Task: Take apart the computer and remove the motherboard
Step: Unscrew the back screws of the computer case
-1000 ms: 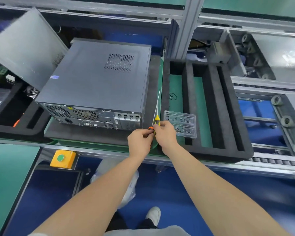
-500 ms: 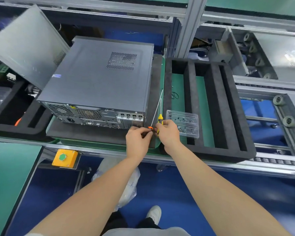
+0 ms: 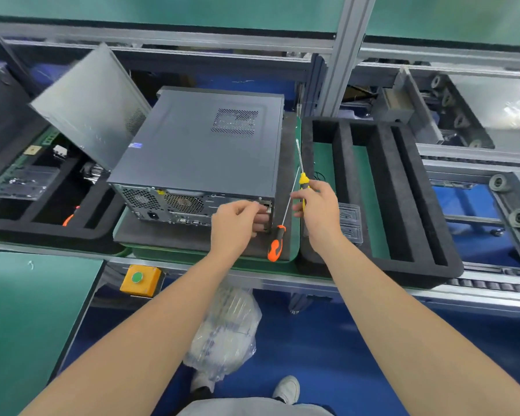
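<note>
The left hand's (image 3: 237, 225) fingers (image 3: 260, 210) are curled against the rear panel of the desktop computer case (image 3: 198, 151), at its right-hand corner beside the expansion slots; whether they pinch anything there cannot be told. The right hand (image 3: 320, 211) has its fingers wrapped round the handle of a yellow-handled screwdriver (image 3: 303, 181), whose thin shaft points up and away, alongside the case's right edge. Between the two hands lies an orange-handled screwdriver (image 3: 275, 243), its handle near the front edge of the dark foam mat (image 3: 162, 235) and its shaft slanting up toward the right hand's fingertips; I cannot tell whether they touch it. The case lies on its side on that mat, rear panel with fan grilles and ports facing the person, and the upper side panel with its vent grid is in place. A loose grey side panel (image 3: 93, 106) leans tilted just beside the case's left edge, over a black foam tray (image 3: 42, 226) that holds small parts. To the right, close to the mat, sits a black foam tray with long compartments (image 3: 403, 190), and a clear plastic blister tray (image 3: 350, 217) lies in it just behind the right hand. Below the bench edge are a yellow box with a green button (image 3: 140, 279), a crumpled plastic bag (image 3: 225, 325) on the blue floor and a white shoe (image 3: 287, 388).
</note>
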